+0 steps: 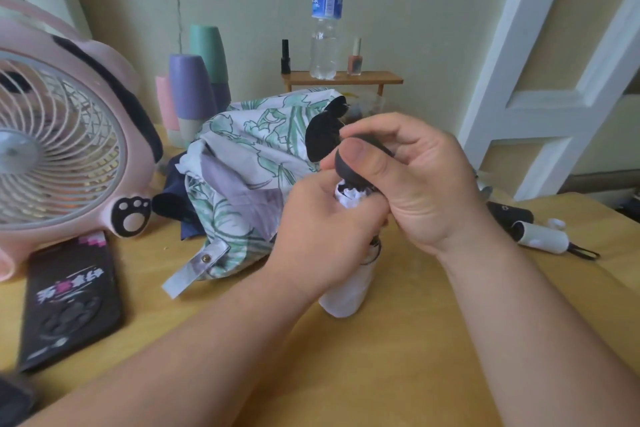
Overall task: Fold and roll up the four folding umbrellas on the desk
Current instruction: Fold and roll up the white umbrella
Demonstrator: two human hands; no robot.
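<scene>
over the tabletop [363, 374], the left hand [318, 218] is gripping the rolled white umbrella [346, 291] upright while the right hand [426, 177] is pinching its dark strap [343, 168] at the top, seemingly binding the roll, which is calling next for a snug wrap and fastening.

Two bare arms fill the near part of the view. The left hand [322, 218] and the right hand [420, 184] are bare, and both forearms [519, 322] are uncovered all the way to the near edge. The right thumbnail [358, 153] is short, broad and plain.
</scene>
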